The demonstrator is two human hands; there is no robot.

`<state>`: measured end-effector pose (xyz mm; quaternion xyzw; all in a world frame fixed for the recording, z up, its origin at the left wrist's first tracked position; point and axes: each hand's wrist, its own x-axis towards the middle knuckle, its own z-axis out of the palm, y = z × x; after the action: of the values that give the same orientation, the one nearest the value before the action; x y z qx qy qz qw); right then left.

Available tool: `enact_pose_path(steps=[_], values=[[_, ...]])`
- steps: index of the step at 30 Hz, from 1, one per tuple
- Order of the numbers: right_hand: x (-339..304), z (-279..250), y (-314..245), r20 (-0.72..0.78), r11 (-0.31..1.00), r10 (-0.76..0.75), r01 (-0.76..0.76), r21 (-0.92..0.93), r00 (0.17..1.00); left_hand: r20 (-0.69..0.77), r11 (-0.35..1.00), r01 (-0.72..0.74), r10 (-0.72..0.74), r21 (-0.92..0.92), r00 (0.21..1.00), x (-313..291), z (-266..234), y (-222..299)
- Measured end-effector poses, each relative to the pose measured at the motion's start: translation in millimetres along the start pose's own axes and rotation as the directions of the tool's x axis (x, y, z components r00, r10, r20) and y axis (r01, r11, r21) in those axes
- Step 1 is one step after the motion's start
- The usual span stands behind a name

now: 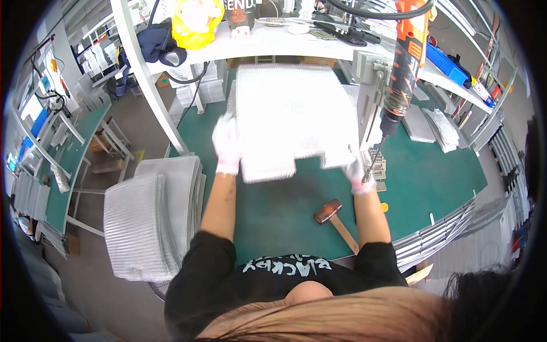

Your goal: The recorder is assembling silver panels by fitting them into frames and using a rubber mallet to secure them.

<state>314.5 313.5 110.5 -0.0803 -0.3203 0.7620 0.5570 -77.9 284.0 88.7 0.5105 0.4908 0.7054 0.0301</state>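
Observation:
A large pale, ribbed or mesh-like panel [296,114] is held up over the green bench, its near edge notched and slightly blurred. Wearing a white glove, my left hand [228,143] grips the panel's left edge. My right hand [359,175], gloved too, is closed at its near right corner, beside the hanging orange and black power screwdriver [402,74]. Below the panel a mallet [328,212] with a brown head and a wooden handle lies on the bench. Part of a second mesh sheet shows behind the panel.
On the left stands a stack of mesh panels [145,222]. A white shelf [268,48] with a yellow bag [196,23] runs along the back. Small metal blocks [377,166] sit by my right hand. Flat grey sheets [419,124] lie at the right.

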Motion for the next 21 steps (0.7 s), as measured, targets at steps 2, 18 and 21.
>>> enact_pose_path(steps=[2,18,21], values=[[-62,23,15,0.023,0.964,-0.04,0.044,-0.262,0.999,0.17,0.768,0.54,-0.514,-0.345,0.841,-48,-38,61],[-245,7,106,-0.161,0.308,0.388,-0.292,-0.905,0.908,0.376,0.601,0.52,-0.794,0.607,0.478,-240,-184,121],[-225,67,52,-0.299,-0.225,0.517,-0.209,-0.952,0.802,0.239,0.447,0.317,-0.818,0.837,0.522,-217,-174,141]])
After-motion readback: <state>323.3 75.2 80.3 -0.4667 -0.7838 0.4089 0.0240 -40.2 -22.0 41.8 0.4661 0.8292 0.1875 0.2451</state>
